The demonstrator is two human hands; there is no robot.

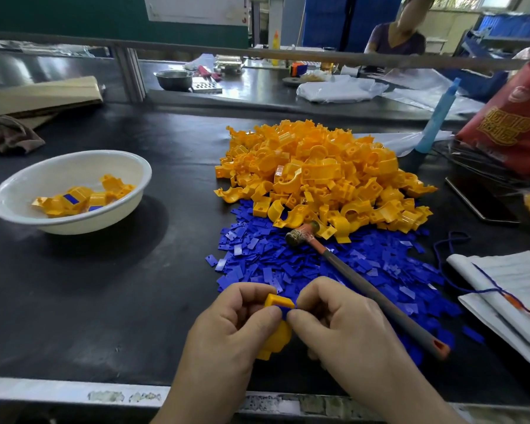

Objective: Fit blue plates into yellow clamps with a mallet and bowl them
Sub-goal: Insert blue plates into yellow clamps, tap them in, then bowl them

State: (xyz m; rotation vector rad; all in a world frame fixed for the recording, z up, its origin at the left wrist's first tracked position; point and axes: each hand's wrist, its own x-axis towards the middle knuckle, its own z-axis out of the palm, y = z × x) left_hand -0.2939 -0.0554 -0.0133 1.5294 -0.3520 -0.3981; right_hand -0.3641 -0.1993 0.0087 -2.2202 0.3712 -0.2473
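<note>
My left hand (236, 325) grips a yellow clamp (277, 332) near the table's front edge. My right hand (334, 316) pinches a small blue plate (288, 310) against the clamp's top. Behind them lies a spread of blue plates (288, 258), and beyond that a big heap of yellow clamps (318, 169). The mallet (349, 270) lies on the plates, its head by the heap and its grey handle pointing to the front right. A white bowl (28, 209) at the left holds several clamps fitted with blue plates.
Papers with a blue cord (508, 286) lie at the right, next to a dark tablet (484, 200), a red bag (514, 117) and a blue bottle (438, 117). Cardboard and a cloth (10, 133) sit at the back left. A person (401, 35) sits across the bench.
</note>
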